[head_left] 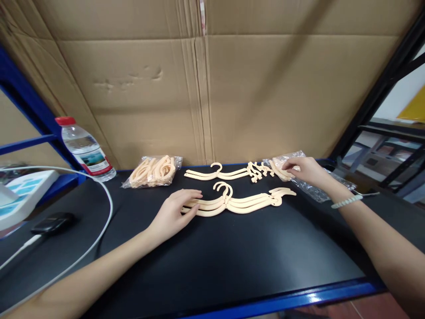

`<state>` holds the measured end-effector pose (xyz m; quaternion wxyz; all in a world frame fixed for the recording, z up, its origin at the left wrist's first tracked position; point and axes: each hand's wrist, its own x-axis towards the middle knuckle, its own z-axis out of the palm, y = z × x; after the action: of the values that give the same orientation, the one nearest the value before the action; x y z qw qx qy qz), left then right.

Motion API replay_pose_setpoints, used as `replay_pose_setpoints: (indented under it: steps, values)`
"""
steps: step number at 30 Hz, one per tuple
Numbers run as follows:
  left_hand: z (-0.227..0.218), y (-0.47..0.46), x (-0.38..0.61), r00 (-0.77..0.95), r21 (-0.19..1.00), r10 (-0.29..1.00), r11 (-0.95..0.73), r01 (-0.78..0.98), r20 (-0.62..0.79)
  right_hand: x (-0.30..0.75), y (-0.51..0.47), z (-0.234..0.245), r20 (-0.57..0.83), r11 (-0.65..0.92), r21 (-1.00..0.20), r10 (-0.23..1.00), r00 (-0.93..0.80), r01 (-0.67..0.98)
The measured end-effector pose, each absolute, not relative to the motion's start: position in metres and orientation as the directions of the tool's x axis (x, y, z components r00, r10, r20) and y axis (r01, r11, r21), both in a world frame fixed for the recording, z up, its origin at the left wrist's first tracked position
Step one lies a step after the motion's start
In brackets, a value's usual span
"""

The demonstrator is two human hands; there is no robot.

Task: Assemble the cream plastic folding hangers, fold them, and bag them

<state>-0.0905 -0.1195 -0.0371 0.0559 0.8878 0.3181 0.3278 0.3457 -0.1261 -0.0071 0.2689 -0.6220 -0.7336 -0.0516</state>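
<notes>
A stack of cream plastic hangers (239, 203) lies in the middle of the black table (232, 257). My left hand (175, 212) rests flat on the stack's left end, fingers stretched out. Behind it lies a second group of hangers (229, 173). My right hand (305, 170) reaches to the far right and pinches cream parts in a clear plastic bag (312, 188). A beaded bracelet (347, 201) is on my right wrist.
A sealed bag of cream hangers (154, 170) sits at the back left. A water bottle with a red cap (83, 148) stands at the far left, with a white cable (99, 221), a black device (53, 221) and a white box (23, 195). Cardboard (212, 88) walls the back.
</notes>
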Motion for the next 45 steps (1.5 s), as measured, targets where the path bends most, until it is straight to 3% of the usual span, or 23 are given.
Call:
replay_pose_setpoints:
  steps: [11,23,30,36,45]
  values:
    - [-0.035,-0.119,-0.090,0.562,0.317,0.611,-0.783,0.536,0.558,0.351,-0.123,-0.010,0.464,0.230,-0.210,0.879,-0.110,0.950]
    - [-0.033,-0.121,-0.093,0.543,0.303,0.596,-0.788,0.536,0.592,0.341,-0.123,-0.013,0.596,0.420,-0.143,0.759,-0.261,0.896]
    - [-0.028,-0.119,-0.095,0.500,0.296,0.595,-0.779,0.554,0.630,0.336,-0.122,-0.014,0.585,0.458,-0.121,0.749,-0.309,0.880]
    - [-0.026,-0.117,-0.097,0.491,0.263,0.579,-0.779,0.570,0.651,0.328,-0.124,-0.012,0.538,0.430,-0.188,0.797,-0.273,0.883]
    - [-0.013,-0.113,-0.095,0.520,0.232,0.589,-0.769,0.596,0.618,0.319,-0.127,-0.007,0.456,0.394,-0.196,0.847,-0.272,0.898]
